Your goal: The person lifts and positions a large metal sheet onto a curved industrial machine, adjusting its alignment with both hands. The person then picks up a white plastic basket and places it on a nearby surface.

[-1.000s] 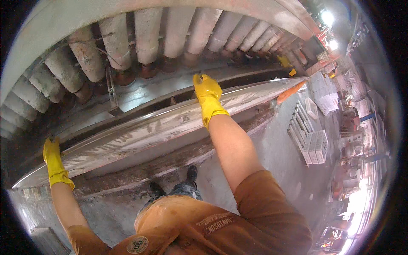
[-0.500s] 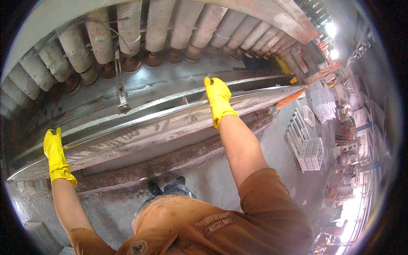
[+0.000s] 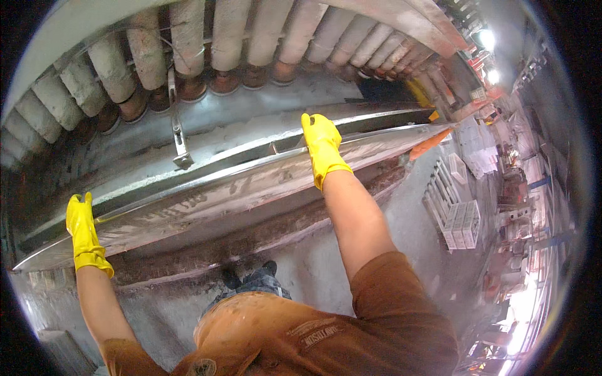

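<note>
A long, grime-smeared metal panel (image 3: pixel 207 203) runs across in front of me, its shiny upper rim bowed by the lens. My left hand (image 3: pixel 81 232), in a yellow rubber glove, is closed over that rim near its left end. Further right, my right hand (image 3: pixel 322 144), gloved alike, grips the same rim with curled fingers; their tips are hidden behind it. Just beyond the panel, across a dark gap, lies a wet grey slab (image 3: pixel 241 152) with a pale, rough edge. A slotted metal bracket (image 3: pixel 180 141) hangs down over the slab between my hands.
A row of thick grey cylinders (image 3: pixel 229 34) with round heads stands over the slab. A dirty ledge (image 3: pixel 188 254) runs below the panel, above the concrete floor (image 3: pixel 313 250). At right are a pallet (image 3: pixel 442 188), a white block stack (image 3: pixel 462 224) and an orange piece (image 3: pixel 429 145).
The view has shifted slightly, so the cylinders and bracket sit a little differently. Both gloved hands stay at about the same places on the panel's rim.
</note>
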`<action>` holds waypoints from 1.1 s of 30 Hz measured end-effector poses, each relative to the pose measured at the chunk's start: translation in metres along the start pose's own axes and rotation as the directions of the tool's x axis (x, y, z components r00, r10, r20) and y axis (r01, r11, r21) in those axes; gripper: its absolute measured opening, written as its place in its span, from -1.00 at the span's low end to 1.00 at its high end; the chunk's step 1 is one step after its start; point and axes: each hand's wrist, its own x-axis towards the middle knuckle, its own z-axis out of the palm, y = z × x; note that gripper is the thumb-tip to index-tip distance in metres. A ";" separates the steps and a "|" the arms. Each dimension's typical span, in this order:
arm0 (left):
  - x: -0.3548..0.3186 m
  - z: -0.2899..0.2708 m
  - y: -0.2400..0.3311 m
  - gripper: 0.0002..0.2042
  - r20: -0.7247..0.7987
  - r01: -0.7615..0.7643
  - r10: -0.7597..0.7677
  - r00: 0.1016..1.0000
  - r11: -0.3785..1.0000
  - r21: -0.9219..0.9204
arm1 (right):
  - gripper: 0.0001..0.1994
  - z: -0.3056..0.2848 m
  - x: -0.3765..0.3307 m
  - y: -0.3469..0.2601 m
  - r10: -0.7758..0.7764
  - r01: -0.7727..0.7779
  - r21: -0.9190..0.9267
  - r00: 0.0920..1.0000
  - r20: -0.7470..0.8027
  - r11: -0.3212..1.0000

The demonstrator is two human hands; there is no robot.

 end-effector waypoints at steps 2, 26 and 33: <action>-0.001 -0.002 0.010 -0.42 0.065 0.075 -0.066 0.996 0.986 -0.149 | -0.41 0.003 0.002 0.003 0.023 -0.023 -0.020 1.000 0.007 1.000; -0.006 -0.008 0.008 -0.42 0.033 0.079 -0.076 0.997 0.993 -0.085 | -0.39 0.001 0.003 0.001 -0.007 0.007 -0.017 1.000 0.016 1.000; -0.017 -0.019 0.021 -0.45 0.101 0.150 -0.129 0.987 0.958 -0.245 | -0.39 -0.002 -0.001 -0.002 0.004 -0.004 -0.033 1.000 0.021 0.999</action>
